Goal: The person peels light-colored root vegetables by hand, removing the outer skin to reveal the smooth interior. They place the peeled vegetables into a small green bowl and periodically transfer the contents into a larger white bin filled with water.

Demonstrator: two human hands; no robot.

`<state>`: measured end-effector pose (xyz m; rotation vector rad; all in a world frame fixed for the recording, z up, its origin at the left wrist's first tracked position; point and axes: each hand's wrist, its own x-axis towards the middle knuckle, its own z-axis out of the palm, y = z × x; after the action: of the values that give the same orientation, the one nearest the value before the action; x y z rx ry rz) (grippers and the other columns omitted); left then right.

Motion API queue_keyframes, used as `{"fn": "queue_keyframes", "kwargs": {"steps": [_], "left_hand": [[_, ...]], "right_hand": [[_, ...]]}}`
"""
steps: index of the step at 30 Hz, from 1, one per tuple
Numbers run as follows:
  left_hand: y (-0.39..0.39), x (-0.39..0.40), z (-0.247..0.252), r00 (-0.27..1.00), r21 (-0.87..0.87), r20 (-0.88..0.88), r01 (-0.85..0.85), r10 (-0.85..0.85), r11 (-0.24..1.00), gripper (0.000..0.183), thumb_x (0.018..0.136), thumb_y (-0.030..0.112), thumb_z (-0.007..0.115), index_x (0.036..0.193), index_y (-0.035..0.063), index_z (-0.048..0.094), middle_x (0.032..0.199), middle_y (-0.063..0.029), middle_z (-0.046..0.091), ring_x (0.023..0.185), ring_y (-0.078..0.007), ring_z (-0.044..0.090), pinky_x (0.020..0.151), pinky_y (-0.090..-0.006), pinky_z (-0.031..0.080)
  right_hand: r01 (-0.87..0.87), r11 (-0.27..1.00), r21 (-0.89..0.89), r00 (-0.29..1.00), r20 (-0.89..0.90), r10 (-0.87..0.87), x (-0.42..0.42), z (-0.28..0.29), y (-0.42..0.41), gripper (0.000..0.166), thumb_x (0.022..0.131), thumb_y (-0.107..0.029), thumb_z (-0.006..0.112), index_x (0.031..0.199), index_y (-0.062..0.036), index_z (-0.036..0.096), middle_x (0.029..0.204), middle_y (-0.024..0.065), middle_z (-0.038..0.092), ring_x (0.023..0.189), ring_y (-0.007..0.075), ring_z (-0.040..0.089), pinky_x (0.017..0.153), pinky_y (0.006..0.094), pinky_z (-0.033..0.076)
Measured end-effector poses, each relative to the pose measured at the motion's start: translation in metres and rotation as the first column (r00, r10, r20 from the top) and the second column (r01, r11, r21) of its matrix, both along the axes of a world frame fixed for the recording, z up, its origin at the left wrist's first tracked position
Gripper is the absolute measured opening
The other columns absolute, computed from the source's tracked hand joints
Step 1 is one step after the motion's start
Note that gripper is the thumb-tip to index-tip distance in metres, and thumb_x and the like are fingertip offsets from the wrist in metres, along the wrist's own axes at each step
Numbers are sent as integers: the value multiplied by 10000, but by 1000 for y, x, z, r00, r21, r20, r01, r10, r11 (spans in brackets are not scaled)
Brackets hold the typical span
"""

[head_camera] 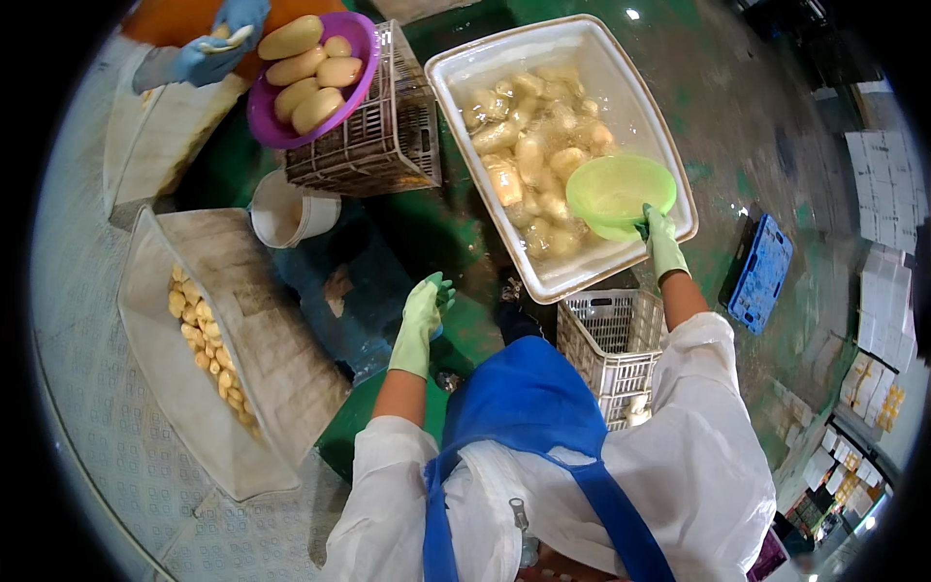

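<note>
My right hand (pixel 660 236), in a pale green rubber glove, grips the rim of a light green plastic bowl (pixel 618 190). The bowl is tilted over the near right part of a white plastic tub (pixel 680 171). Water and many peeled, yellowish potato-like tubers (pixel 529 156) lie in the tub. My left hand (pixel 425 316), gloved the same way, hangs in the air left of the tub. Its fingers are slightly curled, and nothing shows in it. Whether the bowl touches the water I cannot tell.
A second person's blue-gloved hands (pixel 218 51) are beside a purple bowl (pixel 374 65) of large tubers on a plastic crate (pixel 349 156). White buckets (pixel 320 218) and a big bin (pixel 131 291) of small tubers stand left. Another crate (pixel 611 349) stands nearby; a blue plastic piece (pixel 760 273) lies right.
</note>
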<state>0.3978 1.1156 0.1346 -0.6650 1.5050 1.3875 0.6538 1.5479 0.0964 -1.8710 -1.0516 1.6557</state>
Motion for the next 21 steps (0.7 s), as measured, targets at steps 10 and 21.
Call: {"fn": "queue_keyframes", "kwargs": {"steps": [10,21], "left_hand": [[-91,-42,185,-386,-789,22,560,-922,-253,270,759,67,595,1005,45,707,1118,-175,659,1052,-337,631,847,-431,536],[-315,86,442,-194,-904,109,389,-975,-178,175,739,53,600,861,-5,712,929,-183,689,861,-373,672,727,-413,552]], "right_hand": [[60,987,-149,952,-289,-102,-36,30,-118,197,870,-180,683,1000,-63,594,790,75,612,597,190,605,527,281,518],[-313,933,180,811,-461,361,-89,67,-274,251,919,-220,629,1123,-82,582,904,79,626,718,193,634,593,275,548]]}}
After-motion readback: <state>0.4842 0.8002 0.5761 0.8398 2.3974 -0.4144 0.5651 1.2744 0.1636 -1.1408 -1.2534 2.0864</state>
